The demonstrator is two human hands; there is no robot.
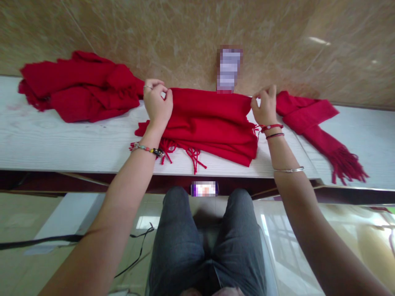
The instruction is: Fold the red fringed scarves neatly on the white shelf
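A folded red fringed scarf (210, 123) lies on the white wooden bench (61, 144) in front of me. My left hand (156, 102) pinches its far left corner, fingers closed on the cloth. At the far right corner, my right hand (264, 106) pinches the same scarf. The scarf's tassels hang toward the bench's near edge.
A heap of red scarves (80, 86) lies at the left of the bench. Another red scarf (317, 123) with a fringe trails off to the right. A blurred small object (228, 69) stands against the marble wall (185, 33). My knees are below the bench; a black cable (135, 246) runs across the floor.
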